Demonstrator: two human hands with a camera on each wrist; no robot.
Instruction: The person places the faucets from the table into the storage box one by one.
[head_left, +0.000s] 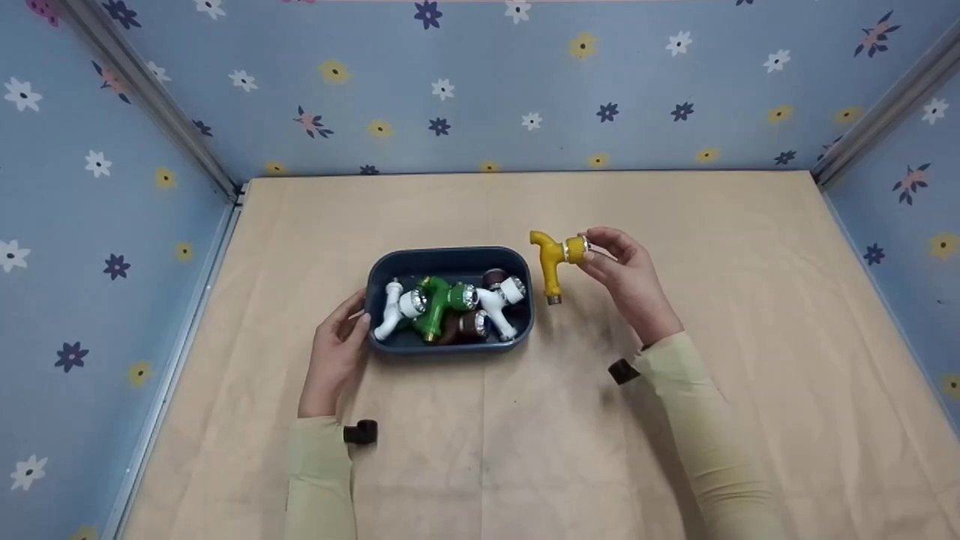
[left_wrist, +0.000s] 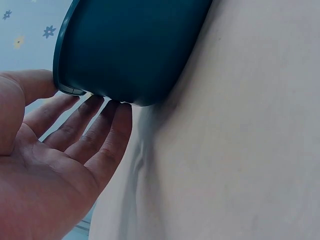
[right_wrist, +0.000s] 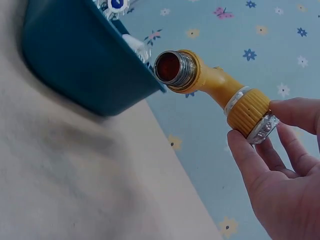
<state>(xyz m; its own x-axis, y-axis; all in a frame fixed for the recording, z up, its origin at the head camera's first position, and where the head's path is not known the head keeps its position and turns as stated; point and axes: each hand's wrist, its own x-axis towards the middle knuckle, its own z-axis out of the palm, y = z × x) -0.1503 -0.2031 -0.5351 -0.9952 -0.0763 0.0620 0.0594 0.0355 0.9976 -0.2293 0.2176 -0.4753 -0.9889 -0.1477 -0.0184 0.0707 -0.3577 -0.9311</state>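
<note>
My right hand pinches a yellow tap by its ribbed collar and silvery end, between thumb and fingers. The tap is held up to the right of a dark blue plastic box, its threaded end facing the right wrist camera. At the box's left end, my left hand touches the wall with extended fingertips, its thumb at the rim. Inside lie a green tap, white taps and dark brown ones, piled on each other.
A beige cloth covers the table under the box. Blue flower-patterned panels enclose the back and both sides, with metal frame posts at the corners. Black wrist-camera pieces stick out from both sleeves.
</note>
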